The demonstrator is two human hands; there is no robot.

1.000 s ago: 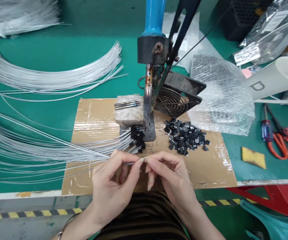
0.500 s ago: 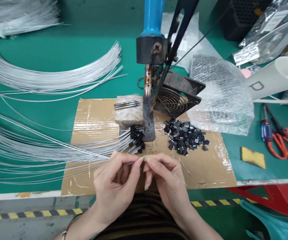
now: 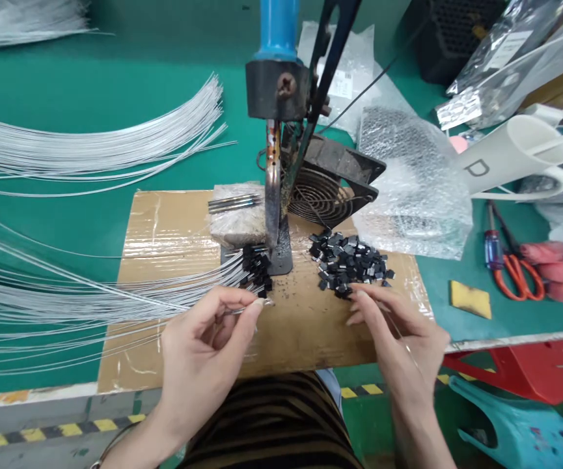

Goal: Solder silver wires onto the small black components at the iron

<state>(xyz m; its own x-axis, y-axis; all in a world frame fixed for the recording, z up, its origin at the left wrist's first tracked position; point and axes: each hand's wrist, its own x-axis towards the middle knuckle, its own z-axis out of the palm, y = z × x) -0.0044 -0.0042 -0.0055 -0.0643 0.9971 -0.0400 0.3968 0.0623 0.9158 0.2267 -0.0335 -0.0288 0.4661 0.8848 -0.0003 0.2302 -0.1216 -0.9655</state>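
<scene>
My left hand (image 3: 207, 345) pinches a white cable between thumb and fingertips; its bare end (image 3: 267, 301) pokes out past the thumb. Beside it lies a bundle of white cables (image 3: 183, 290) with small black connectors (image 3: 256, 270) on their ends. My right hand (image 3: 398, 326) reaches the near edge of a pile of small black connectors (image 3: 352, 260), its fingers bent together. A thin wire (image 3: 405, 342) runs across that hand from the fingers. Whether the fingertips also grip a connector cannot be made out.
A soldering iron (image 3: 272, 176) hangs tip down in a stand over the cardboard (image 3: 305, 332). Behind are a small fan (image 3: 325, 189) and a wrapped block (image 3: 237, 228). More white cables (image 3: 115, 150) lie left. Rightward are bubble wrap (image 3: 408, 176), a yellow sponge (image 3: 470, 299), scissors (image 3: 518, 280) and a mug (image 3: 510, 153).
My hands were together at the cable end. The right hand has moved away to the right, to the black connector pile, while the left keeps hold of the cable. The view has shifted slightly.
</scene>
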